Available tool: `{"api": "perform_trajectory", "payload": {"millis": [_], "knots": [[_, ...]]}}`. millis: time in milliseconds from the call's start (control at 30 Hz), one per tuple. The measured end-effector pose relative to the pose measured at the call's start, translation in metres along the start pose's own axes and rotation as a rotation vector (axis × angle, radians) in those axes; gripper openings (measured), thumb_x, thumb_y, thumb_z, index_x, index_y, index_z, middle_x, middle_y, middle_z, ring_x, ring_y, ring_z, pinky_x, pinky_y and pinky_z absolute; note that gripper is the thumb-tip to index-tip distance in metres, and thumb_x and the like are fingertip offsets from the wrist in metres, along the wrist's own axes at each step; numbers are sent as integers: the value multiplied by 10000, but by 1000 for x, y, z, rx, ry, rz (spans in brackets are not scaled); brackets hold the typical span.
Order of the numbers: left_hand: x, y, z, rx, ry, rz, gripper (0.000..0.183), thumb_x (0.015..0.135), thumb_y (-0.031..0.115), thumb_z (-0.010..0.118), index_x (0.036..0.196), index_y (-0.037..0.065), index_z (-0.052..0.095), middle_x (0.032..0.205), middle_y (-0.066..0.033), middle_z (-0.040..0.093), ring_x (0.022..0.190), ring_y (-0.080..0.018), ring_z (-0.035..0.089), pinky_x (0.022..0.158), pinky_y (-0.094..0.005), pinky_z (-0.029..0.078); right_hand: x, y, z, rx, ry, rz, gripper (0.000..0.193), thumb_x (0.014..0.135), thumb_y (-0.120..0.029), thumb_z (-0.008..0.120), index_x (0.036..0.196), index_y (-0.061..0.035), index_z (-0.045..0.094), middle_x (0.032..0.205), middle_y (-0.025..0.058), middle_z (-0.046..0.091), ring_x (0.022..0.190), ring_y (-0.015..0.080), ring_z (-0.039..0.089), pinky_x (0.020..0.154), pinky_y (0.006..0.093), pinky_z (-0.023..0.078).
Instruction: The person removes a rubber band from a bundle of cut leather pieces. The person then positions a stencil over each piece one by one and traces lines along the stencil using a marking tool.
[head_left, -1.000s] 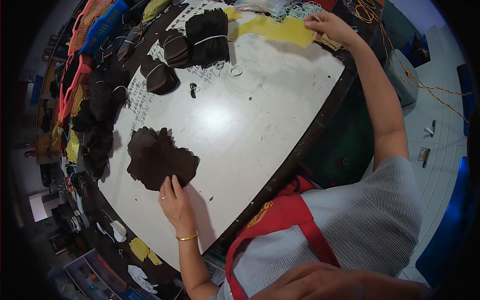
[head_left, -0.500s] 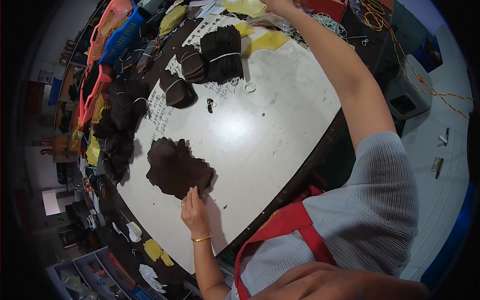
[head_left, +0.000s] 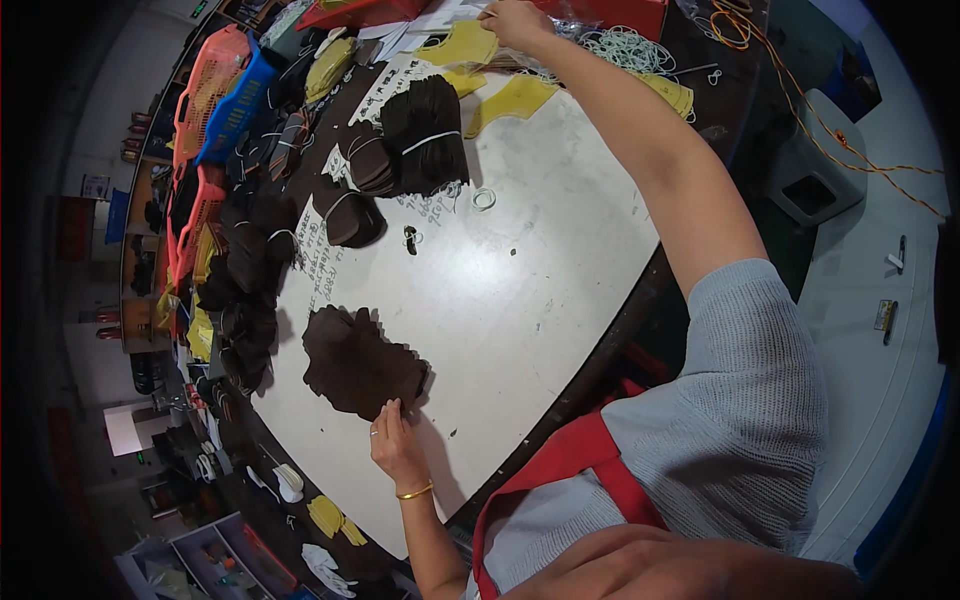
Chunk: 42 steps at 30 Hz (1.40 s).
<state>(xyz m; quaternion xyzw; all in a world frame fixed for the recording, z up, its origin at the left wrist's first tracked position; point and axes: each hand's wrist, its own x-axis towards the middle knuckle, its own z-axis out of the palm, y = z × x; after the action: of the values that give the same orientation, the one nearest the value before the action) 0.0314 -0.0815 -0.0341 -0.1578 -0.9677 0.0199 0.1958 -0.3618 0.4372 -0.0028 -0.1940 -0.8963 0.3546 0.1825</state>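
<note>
My left hand (head_left: pixel 398 452) wears a ring and a bracelet. Its outstretched fingertips touch the near edge of a loose pile of dark brown cut pieces (head_left: pixel 360 362) on the white board; the thumb is hardly visible. Far across the board, my right hand (head_left: pixel 518 25) reaches over with its fingers closed, beside a yellow cut piece (head_left: pixel 462 43). What those fingers hold, if anything, I cannot make out. Tied dark brown bundles (head_left: pixel 424 135) stand toward the far left of the board, and a smaller tied bundle (head_left: pixel 350 218) lies nearer.
Pale cord loops (head_left: pixel 625 48) lie tangled beneath a red box (head_left: pixel 625 14) at the far edge. More dark bundles (head_left: pixel 250 255) crowd the left, beside orange and blue baskets (head_left: pixel 235 105). A grey stool (head_left: pixel 822 165) stands on the floor at right. A cord ring (head_left: pixel 484 199) rests on the white board (head_left: pixel 560 260).
The view has shifted, so the tabletop things sit lower in the picture. Both hands keep about the same places on the table.
</note>
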Motion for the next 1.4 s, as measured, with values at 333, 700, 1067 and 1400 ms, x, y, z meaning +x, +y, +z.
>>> {"api": "perform_trajectory", "payload": {"millis": [333,700,1067,1400], "knots": [[-13,-1,-7,-93,29,-75,228,856,-58,701,1061,34,740,1035,-122,757,989,-298,731,857,-395,594,-93,-1,-41,-765,-500,-645,228,826,-277,674,907,-91,777,938,166,748,882,333,733,766,470,581],[-18,55,-44,-266,-76,25,311,752,-40,741,1050,47,730,966,-87,728,855,-253,693,714,-351,567,-358,15,-104,-606,-581,-930,717,813,-381,796,1387,-20,564,1397,164,582,815,285,684,690,388,575],[-99,91,-40,-549,77,-52,310,778,7,800,1072,26,706,1157,-128,696,1134,-343,666,924,-410,569,-370,56,-134,-313,-453,-1168,393,811,-79,786,1199,-74,727,1165,92,753,899,251,753,748,348,607],[-96,100,-54,-697,263,200,174,788,44,753,958,10,737,924,-78,708,939,-280,702,835,-389,586,-418,-35,-69,404,-1206,77,302,1039,-353,587,1084,-71,685,784,-72,583,632,24,432,585,197,332]]}}
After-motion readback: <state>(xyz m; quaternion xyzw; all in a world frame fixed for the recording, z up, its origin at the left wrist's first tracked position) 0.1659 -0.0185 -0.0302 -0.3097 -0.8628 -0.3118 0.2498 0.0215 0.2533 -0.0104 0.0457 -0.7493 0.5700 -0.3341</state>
